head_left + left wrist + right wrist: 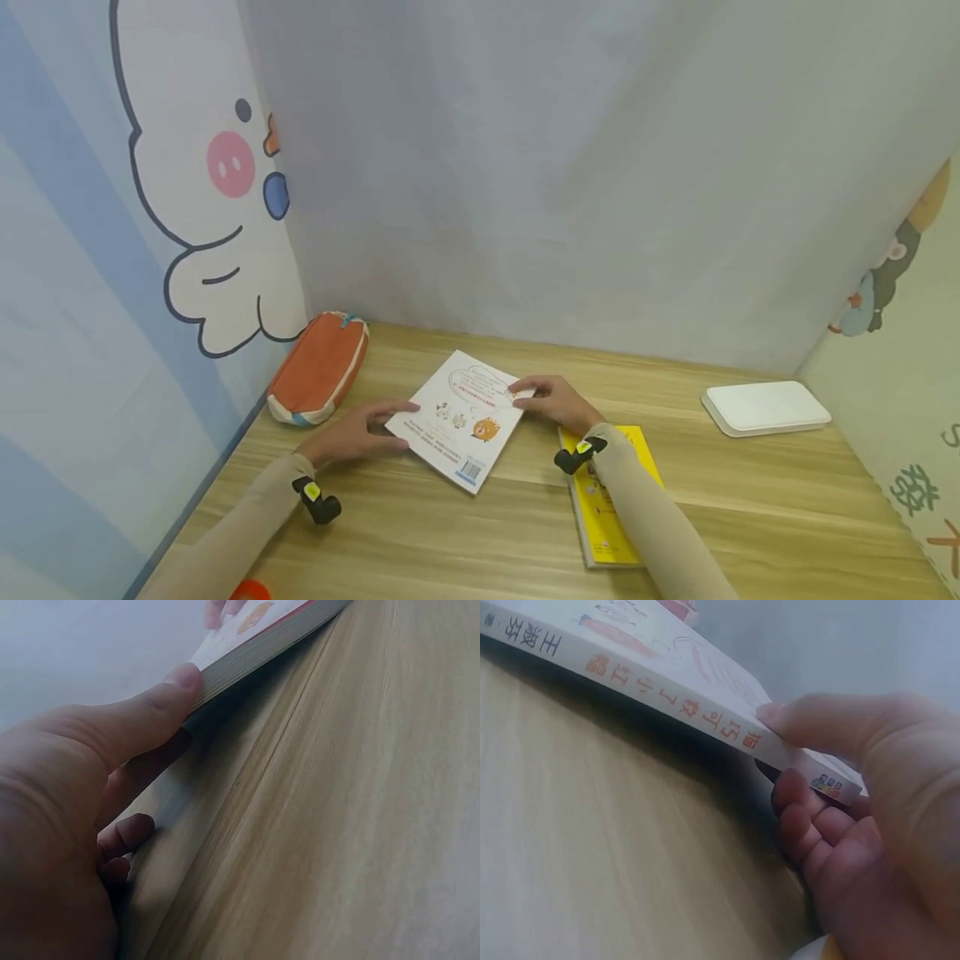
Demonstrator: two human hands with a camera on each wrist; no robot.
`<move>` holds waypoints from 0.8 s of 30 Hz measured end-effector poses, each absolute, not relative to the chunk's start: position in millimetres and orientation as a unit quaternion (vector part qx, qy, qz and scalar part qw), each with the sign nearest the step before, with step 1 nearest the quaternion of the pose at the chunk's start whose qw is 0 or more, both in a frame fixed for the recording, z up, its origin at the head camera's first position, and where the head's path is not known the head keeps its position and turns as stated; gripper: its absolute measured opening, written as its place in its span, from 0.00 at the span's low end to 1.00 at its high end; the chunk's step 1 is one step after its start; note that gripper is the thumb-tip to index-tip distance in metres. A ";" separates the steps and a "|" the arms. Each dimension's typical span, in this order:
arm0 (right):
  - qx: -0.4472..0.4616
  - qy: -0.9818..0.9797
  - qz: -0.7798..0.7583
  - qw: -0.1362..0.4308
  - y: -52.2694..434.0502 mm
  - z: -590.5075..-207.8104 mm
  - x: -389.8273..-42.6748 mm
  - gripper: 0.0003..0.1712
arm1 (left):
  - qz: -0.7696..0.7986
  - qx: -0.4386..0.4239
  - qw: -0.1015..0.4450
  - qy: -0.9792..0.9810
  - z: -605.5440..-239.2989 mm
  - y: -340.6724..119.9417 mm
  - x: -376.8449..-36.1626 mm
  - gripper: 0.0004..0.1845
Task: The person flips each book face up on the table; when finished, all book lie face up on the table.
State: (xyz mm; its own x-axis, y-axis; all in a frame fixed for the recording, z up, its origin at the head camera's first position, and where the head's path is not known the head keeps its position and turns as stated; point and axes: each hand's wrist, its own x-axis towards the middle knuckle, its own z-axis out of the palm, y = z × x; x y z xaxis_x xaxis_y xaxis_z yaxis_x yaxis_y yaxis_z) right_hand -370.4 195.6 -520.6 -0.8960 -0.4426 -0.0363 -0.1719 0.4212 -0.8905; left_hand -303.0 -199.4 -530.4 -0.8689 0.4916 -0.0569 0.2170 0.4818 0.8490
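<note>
Presently in hand: one white paperback book (462,414), closed, back cover up, set askew near the middle of the wooden bench (750,508).

Progress, as judged: the book is gripped at two opposite edges and, in the wrist views, its edges sit just clear of the bench, so a lift appears begun; setting it anywhere is not yet done.

Left hand (360,433): at the book's left edge, thumb (176,694) on the cover, fingers curled beneath, pinching the page block.

Right hand (555,402): at the book's right edge, thumb (810,720) on top, fingers (799,806) tucked under the spine, pinching it.

Appearance of the book: white cover with small cartoon animals, an orange one among them, a speech bubble, lines of small print and a barcode at the near corner; spine white with orange-red characters; of moderate thickness.

Other items, placed from the book: orange pencil case (321,367) to its left, by the cartoon wall panel; yellow book (603,500) just right and nearer, partly under the right forearm; white flat case (765,407) well to its right.
</note>
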 end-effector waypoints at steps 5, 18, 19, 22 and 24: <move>-0.192 0.836 -0.494 0.140 194.8 -517.4 -369.4 0.22 | 0.479 0.211 0.154 0.838 -531.2 -201.5 -304.2 0.35; -0.239 0.844 -0.455 0.155 195.7 -513.4 -367.5 0.25 | 0.479 0.238 0.147 0.832 -528.6 -205.7 -304.6 0.36; -0.242 0.842 -0.455 0.160 195.8 -513.5 -367.4 0.26 | 0.478 0.238 0.148 0.832 -528.2 -206.0 -304.3 0.37; -0.251 0.830 -0.464 0.181 196.3 -514.0 -367.2 0.30 | 0.473 0.242 0.146 0.835 -528.3 -207.0 -304.0 0.38; -0.255 0.822 -0.474 0.188 196.5 -514.3 -367.7 0.32 | 0.475 0.242 0.143 0.834 -529.1 -207.4 -304.7 0.37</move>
State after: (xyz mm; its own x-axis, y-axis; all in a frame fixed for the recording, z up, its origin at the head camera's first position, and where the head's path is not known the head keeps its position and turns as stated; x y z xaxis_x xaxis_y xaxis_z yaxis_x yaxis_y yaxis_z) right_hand -367.7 196.5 -514.3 -0.7996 -0.5968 -0.0668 -0.2407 0.4204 -0.8748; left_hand -304.7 -207.4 -529.1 -0.8424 0.5387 -0.0089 0.2674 0.4325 0.8611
